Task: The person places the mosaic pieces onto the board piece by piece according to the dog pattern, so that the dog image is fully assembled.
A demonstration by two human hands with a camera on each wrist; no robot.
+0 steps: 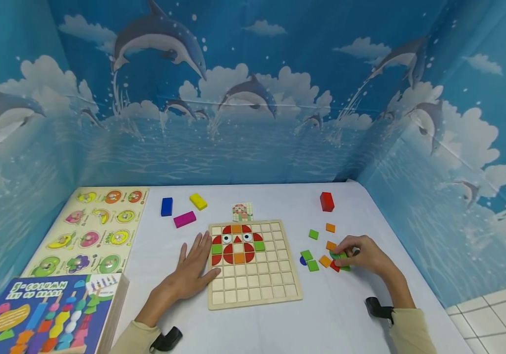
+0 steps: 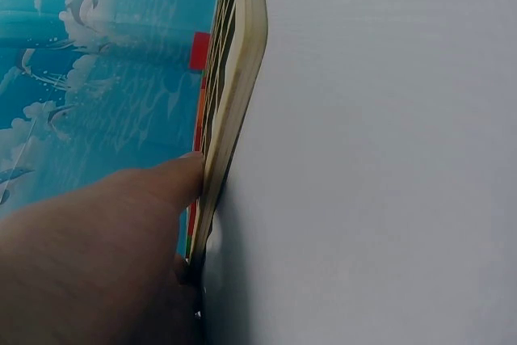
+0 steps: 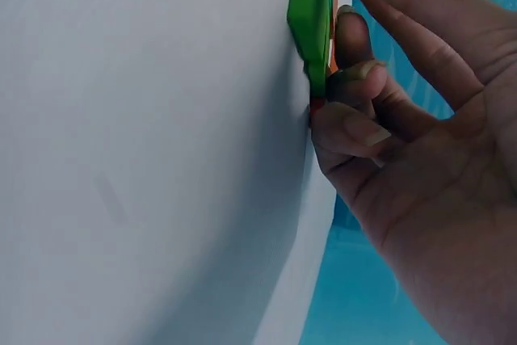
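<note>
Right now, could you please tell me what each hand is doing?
Left hand: open, flat on the table, touching the wooden board.
Right hand: fingers curled, pinching a green piece.

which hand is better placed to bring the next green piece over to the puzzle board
Right, probably. The right hand already pinches a green piece among the loose tiles, while the left hand lies flat, steadying the puzzle board.

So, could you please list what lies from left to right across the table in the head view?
Bead box → fruit puzzle → blue block → left hand → grid board → right hand.
</note>
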